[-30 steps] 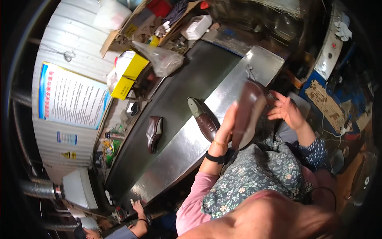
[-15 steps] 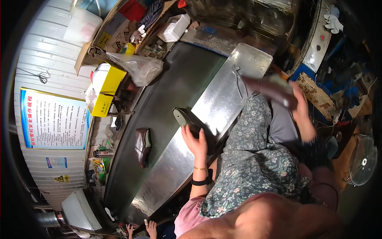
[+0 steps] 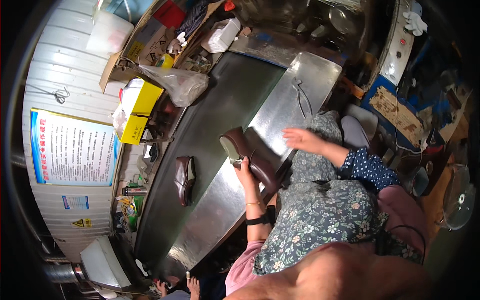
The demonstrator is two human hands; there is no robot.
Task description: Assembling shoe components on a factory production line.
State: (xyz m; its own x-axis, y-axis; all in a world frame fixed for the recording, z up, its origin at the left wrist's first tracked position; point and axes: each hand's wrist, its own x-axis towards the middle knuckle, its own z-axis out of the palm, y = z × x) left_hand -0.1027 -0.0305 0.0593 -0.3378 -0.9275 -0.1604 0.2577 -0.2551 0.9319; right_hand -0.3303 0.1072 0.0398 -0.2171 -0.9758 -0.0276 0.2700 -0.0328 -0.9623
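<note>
My left hand is closed around the side of a dark brown leather shoe. The shoe is tilted above the metal strip, its pale greenish sole part facing left. My right hand is held over the strip just right of that shoe, fingers stretched out and nothing in them. Another brown shoe lies on its side on the dark conveyor belt. Metal pliers rest on the shiny metal strip, farther away than my right hand.
Along the belt's left side stand a yellow box, a clear plastic bag and a flask. A blue-edged machine panel is at the right, with a fan below. Another person's hands show at the bottom.
The brown shoe that my right hand held is out of that hand, which has moved left, over the strip. My left hand has taken hold of the shoe it was touching and tilted it.
</note>
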